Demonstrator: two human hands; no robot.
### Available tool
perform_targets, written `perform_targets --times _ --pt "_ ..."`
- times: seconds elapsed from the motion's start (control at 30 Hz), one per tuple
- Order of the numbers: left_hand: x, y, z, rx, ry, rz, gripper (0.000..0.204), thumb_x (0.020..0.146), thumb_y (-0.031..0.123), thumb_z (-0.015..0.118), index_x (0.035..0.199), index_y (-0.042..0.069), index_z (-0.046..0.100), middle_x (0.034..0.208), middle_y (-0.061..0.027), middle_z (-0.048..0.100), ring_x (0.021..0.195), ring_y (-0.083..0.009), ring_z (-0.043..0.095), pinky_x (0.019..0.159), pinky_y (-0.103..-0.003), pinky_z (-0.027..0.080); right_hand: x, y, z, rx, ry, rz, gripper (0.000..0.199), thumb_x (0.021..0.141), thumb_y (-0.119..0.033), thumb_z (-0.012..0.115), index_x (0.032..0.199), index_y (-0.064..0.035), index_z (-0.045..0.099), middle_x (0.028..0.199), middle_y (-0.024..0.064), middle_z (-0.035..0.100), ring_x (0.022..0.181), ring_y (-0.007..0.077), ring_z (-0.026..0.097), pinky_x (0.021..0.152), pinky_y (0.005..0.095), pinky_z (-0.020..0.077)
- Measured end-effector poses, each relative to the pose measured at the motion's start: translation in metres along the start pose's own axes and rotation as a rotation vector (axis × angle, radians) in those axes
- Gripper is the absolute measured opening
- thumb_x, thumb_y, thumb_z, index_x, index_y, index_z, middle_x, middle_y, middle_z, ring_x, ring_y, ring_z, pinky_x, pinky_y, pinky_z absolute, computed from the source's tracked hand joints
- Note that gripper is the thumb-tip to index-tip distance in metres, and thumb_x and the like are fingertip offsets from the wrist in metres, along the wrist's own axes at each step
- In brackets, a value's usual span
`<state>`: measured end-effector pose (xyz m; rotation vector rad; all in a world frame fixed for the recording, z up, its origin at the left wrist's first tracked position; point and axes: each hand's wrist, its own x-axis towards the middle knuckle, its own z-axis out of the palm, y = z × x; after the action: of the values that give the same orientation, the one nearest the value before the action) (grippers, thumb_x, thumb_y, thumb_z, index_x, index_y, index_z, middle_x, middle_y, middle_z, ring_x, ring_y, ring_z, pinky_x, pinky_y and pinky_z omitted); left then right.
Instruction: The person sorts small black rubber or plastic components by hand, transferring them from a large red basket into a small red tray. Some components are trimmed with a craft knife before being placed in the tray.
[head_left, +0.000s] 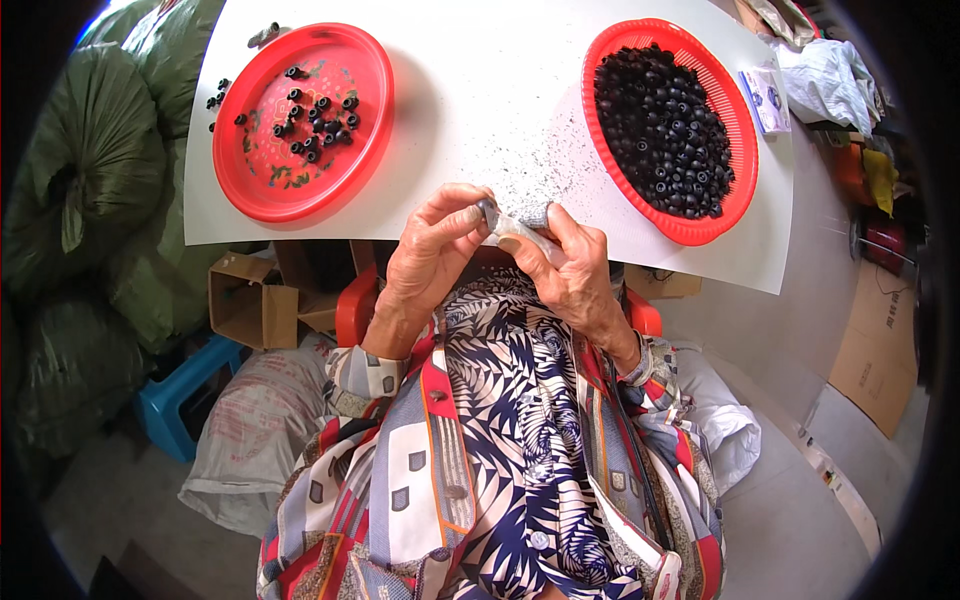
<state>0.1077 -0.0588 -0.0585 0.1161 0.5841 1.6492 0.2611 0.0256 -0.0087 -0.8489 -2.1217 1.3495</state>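
Both hands meet over the near edge of the white table (470,130). My left hand (432,245) pinches a small dark part (488,212) between thumb and fingertips; its kind is mostly hidden. In my right hand (575,270) is a slim tool wrapped in whitish material (520,236), its end meeting the dark part. Something grey and textured covers a fingertip of the right hand. A red round tray (382,140) at the left bears several small black ring-shaped pieces (325,126). The red basket (748,140) at the right holds a heap of similar black pieces (665,130).
Black crumbs (545,165) are scattered on the table between tray and basket. A small box (765,100) stands beside the basket. Left of the table are large green sacks (100,150), an open cardboard box (250,300), a blue stool (180,400) and a white sack (255,440).
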Motion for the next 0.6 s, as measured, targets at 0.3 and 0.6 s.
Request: perform_targets --times 0.3,0.6 --pt "-0.0005 0.0036 0.0033 0.126 -0.031 0.114 0.015 0.086 0.0 0.061 0.102 0.002 0.061 0.106 -0.009 0.057 0.095 -0.0169 0.057 0.081 -0.027 0.047 0.0034 -0.004 -0.0005 0.034 -0.025 0.018 0.034 0.083 -0.021 0.07 0.073 -0.0008 0.044 0.056 0.0141 0.047 0.044 0.0279 0.05 0.044 0.0373 0.0391" --pt "0.0004 0.0035 0.0007 0.12 -0.063 0.141 0.013 0.087 0.0 0.06 0.1 0.003 0.059 0.105 -0.011 0.056 0.097 -0.0205 0.058 0.081 -0.029 0.049 0.005 -0.0091 0.0001 0.032 -0.015 -0.021 0.034 0.085 -0.022 0.069 0.074 -0.0012 0.044 0.055 0.0149 0.048 0.045 0.0272 0.052 0.044 0.0372 0.039"
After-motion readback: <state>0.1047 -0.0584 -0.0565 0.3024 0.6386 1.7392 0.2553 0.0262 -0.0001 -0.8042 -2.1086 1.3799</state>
